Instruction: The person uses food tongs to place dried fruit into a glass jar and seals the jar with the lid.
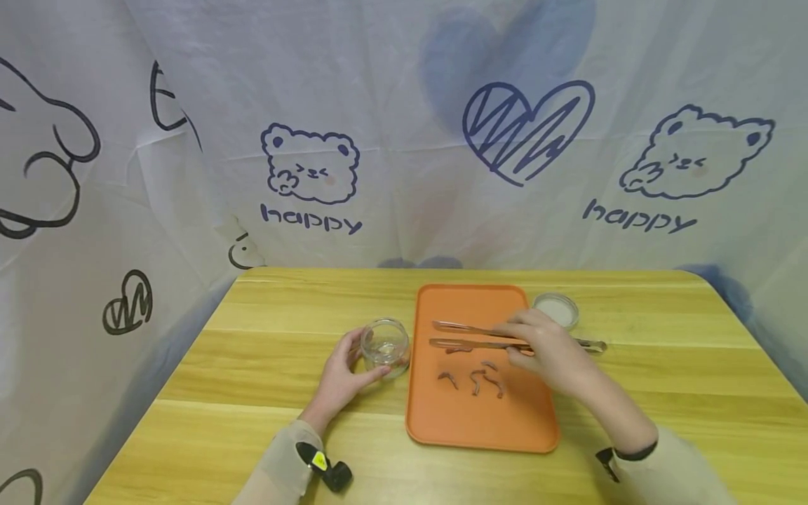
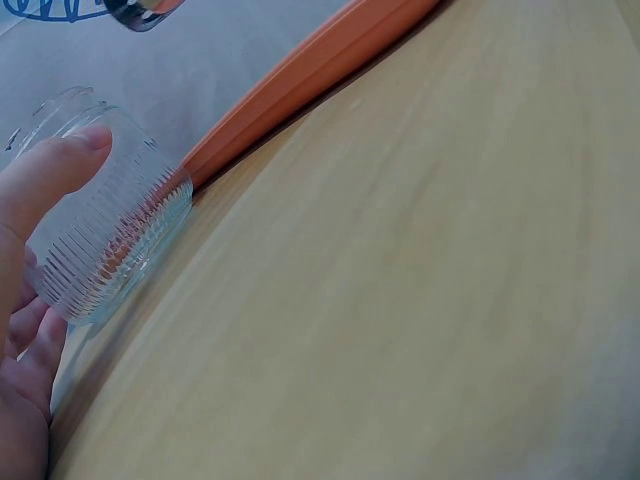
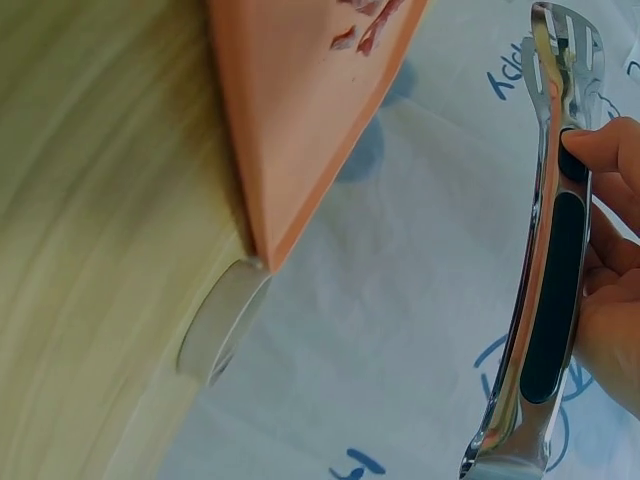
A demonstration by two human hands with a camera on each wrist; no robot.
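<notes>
My left hand (image 1: pixel 344 382) holds a clear glass jar (image 1: pixel 384 342), thumb on the near side and fingers around the far side. Ribbed walls show on the jar (image 2: pixel 115 230) in the left wrist view, and its mouth is uncovered. Above the orange tray (image 1: pixel 467 426), my right hand (image 1: pixel 549 351) grips metal tongs (image 1: pixel 470 344), their tips apart and pointing left. Dark grip panels and slotted ends mark the tongs (image 3: pixel 553 300) in the right wrist view. Several thin reddish-brown strips, like shreds of meat (image 1: pixel 476 384), lie on the tray below the tongs.
A round lid (image 1: pixel 557 310) lies on the wooden table (image 1: pixel 303 301) by the tray's far right corner. The tray's left rim stands close beside the jar. A white curtain (image 1: pixel 410 196) with drawings hangs behind the table and along its left side.
</notes>
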